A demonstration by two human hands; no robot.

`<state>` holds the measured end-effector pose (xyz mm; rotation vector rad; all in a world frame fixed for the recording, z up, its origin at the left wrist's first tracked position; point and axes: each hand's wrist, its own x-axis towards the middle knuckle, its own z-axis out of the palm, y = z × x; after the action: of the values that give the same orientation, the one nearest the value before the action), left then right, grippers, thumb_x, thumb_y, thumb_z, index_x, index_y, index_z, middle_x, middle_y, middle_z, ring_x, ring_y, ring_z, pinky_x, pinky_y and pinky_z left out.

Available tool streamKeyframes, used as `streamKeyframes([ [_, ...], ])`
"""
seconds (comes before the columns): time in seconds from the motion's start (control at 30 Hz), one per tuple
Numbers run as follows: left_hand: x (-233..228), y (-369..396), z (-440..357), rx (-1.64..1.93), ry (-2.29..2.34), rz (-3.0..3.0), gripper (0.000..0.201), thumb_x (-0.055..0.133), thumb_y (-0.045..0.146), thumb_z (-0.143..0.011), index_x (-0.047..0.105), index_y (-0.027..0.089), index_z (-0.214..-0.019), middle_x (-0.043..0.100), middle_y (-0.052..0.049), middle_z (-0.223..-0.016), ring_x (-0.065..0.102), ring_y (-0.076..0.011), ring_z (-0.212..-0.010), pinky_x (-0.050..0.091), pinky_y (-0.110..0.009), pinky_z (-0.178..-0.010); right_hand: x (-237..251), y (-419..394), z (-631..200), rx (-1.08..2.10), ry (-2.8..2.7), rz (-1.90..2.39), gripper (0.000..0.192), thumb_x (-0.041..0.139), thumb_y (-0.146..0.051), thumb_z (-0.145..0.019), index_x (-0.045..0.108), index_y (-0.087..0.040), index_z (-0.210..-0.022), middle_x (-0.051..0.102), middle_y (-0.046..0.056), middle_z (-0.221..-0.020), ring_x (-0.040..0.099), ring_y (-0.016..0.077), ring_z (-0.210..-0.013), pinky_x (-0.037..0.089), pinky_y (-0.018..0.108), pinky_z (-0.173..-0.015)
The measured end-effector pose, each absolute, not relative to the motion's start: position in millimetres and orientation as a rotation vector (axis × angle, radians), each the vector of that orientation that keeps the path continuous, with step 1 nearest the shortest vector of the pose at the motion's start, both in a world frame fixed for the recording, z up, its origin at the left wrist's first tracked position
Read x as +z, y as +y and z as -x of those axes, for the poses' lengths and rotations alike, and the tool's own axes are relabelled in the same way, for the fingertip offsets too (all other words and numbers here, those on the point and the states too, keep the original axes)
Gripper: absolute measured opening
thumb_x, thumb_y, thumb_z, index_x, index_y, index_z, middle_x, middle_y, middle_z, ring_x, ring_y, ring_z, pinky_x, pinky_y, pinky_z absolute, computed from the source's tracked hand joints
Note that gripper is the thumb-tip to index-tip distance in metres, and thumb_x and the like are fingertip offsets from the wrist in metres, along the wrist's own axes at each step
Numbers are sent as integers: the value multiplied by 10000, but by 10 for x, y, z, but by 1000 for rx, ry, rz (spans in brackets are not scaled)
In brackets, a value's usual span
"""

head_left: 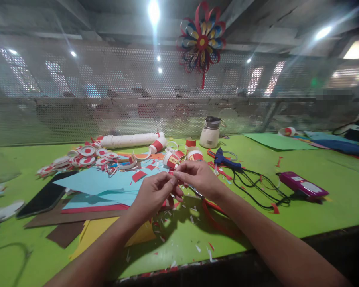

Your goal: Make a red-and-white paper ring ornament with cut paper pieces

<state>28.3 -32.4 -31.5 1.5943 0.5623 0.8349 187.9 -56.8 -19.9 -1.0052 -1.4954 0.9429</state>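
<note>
"Both the left hand (155, 192) and right hand (200, 180) are pinched. On what?"

"On a small thing (175, 175) between them, over the table (347, 183). Fingers hide most of it, so I can't tell what it is."

"What's close by?"

"Scissors (196, 191) show just below the right hand. Red and white cups (171, 158) are just past the hands. One blue glue gun (224, 158) lies to the right."

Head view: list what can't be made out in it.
All in the head view:
Whatever the left hand and right hand pinch: too small, covered by fingers.
Full shape of the metal tool: partly behind the right hand.
One end of the black slab: under light-blue paper.
Leftmost white pieces: cut by the left edge.
Things behind the mesh screen: blurred, veiled by it.
</note>
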Motion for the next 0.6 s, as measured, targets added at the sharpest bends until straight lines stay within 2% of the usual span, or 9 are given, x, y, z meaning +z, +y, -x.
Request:
streamKeyframes([
  [0.17, -291, -327, -264, 807, 505, -1584, 187, 561, 311, -823, 578, 125, -803, 691, -55, -706, 613, -122, -499, 499, -241, -473, -198, -547, -1918, 1055, -1416, 928, 166, 687, -300, -730, 631, -147, -697, 575, -23, -574, 475, 82, -499, 380, 237, -503],
  [0.37, -260, -357, -237, 837, 407, -1647, 127, 570, 243, -819, 596, 130, -871, 696, -57, -747, 630, -122, -577, 530, -259, -566, -225, -530, -1975, 1364, -1273, 789, 137, 682, -260, -753, 627, -135, -750, 608, -11, -627, 530, 76, -525, 413, 229, -532],
  [0.6, -238, -383, -224, 923, 465, -1892, 145, 567, 237, -822, 620, 126, -744, 676, -46, -652, 611, -110, -506, 508, -216, -486, -229, -549, -1991, 1517, -1276, 727, 105, 681, -219, -760, 636, -125, -774, 615, -9, -619, 553, 68, -501, 442, 208, -512],
])
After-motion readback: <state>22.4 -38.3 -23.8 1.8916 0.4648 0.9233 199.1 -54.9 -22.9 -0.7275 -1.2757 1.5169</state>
